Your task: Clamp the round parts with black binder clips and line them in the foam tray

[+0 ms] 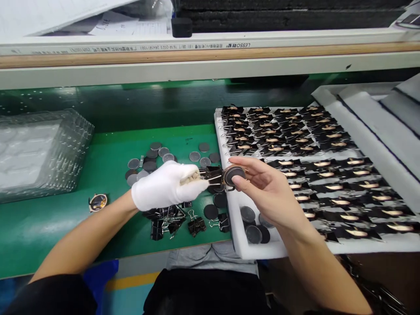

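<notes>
The left hand (pixel 167 186), in a white cloth glove, has its fingers (pixel 193 177) closed tight around the wire handles of a black binder clip (pixel 211 176). The bare right hand (pixel 269 192) holds a round dark disc (pixel 233 174), thumb under and fingertips (pixel 249 164) curled over its far edge. Clip and disc meet between the two hands, just above the left edge of a white foam tray (pixel 236 245).

The tray sits on the right side of a green table (pixel 49 227). It carries neat rows of clipped discs (pixel 328 175), black with glints of copper, and a few bare discs in its near corner. On the table lie loose grey discs (pixel 154 155), flat and matt, behind the gloved hand. A heap of spare clips (pixel 173 221), black metal with shiny wire loops, lies in front of it. A small gold-rimmed round part (pixel 98 202) lies alone by the left forearm. To the far left is a stack of clear plastic trays (pixel 39 153) with moulded pockets. White foam sheets (pixel 377 127) lean at the far right. A pale shelf (pixel 210 65) runs across above the table.
</notes>
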Demonstrator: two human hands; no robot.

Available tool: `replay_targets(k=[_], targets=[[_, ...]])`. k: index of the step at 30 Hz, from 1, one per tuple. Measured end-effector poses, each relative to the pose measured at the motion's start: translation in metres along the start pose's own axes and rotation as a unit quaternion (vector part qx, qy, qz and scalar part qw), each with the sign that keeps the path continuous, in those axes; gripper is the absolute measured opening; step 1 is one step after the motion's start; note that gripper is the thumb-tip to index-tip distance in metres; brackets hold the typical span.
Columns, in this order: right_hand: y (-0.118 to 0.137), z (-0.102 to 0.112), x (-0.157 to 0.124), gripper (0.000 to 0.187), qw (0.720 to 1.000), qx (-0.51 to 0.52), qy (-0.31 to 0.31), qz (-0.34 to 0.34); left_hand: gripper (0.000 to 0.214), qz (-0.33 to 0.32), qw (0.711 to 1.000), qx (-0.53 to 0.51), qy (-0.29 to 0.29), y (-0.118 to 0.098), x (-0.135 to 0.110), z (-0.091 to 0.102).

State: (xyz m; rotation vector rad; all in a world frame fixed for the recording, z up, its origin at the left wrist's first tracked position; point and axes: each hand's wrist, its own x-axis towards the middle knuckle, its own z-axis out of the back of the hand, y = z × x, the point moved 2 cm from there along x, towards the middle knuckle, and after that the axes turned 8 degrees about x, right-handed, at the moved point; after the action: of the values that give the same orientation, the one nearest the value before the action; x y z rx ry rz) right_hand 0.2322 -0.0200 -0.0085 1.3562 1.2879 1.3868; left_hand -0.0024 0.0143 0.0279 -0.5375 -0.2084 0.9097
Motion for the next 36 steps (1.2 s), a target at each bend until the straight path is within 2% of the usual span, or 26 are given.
replay_targets(k=[4,9,12,15,17,19,21,23,27,30,33,36], targets=[[0.003,-0.001,0.001,0.022,1.000,-0.005,0.023,-0.011,0.041,-0.016,1.000,-0.005,0.004,-0.004,0.000,-0.008],[0.004,-0.003,0.001,0.023,0.999,-0.022,0.028,-0.018,0.042,-0.018,1.000,-0.006,-0.006,-0.004,0.001,-0.015],[0.002,-0.003,0.001,0.023,0.999,-0.022,0.034,-0.022,0.041,-0.018,1.000,0.000,-0.013,-0.001,0.001,-0.009],[0.000,-0.001,0.001,0.024,0.998,0.036,0.029,-0.037,0.042,-0.085,0.996,0.001,-0.005,0.004,-0.001,0.003],[-0.002,0.000,0.002,0.027,0.991,0.111,0.015,-0.079,0.046,-0.092,0.993,0.067,-0.017,0.009,-0.003,0.010],[-0.004,0.000,0.003,0.030,0.976,0.177,0.006,-0.127,0.048,-0.055,0.980,0.189,-0.030,0.016,-0.007,0.012],[-0.005,-0.002,0.004,0.029,0.963,0.217,0.005,-0.158,0.053,-0.029,0.957,0.288,-0.002,0.021,-0.011,0.006],[-0.006,-0.004,0.004,0.023,0.954,0.246,-0.001,-0.171,0.051,-0.031,0.943,0.328,0.052,0.024,-0.014,-0.004],[-0.010,-0.008,0.003,0.020,0.944,0.273,-0.019,-0.186,0.034,-0.028,0.931,0.334,0.144,0.025,-0.013,-0.015],[-0.010,-0.008,0.004,0.026,0.941,0.276,-0.039,-0.191,0.042,-0.008,0.924,0.322,0.208,0.026,-0.011,-0.013],[-0.008,-0.009,0.004,0.028,0.939,0.275,-0.057,-0.197,0.038,-0.017,0.920,0.320,0.226,0.028,-0.008,-0.010],[-0.007,-0.011,0.003,0.028,0.937,0.280,-0.058,-0.200,0.035,-0.041,0.935,0.282,0.212,0.030,-0.004,-0.005]])
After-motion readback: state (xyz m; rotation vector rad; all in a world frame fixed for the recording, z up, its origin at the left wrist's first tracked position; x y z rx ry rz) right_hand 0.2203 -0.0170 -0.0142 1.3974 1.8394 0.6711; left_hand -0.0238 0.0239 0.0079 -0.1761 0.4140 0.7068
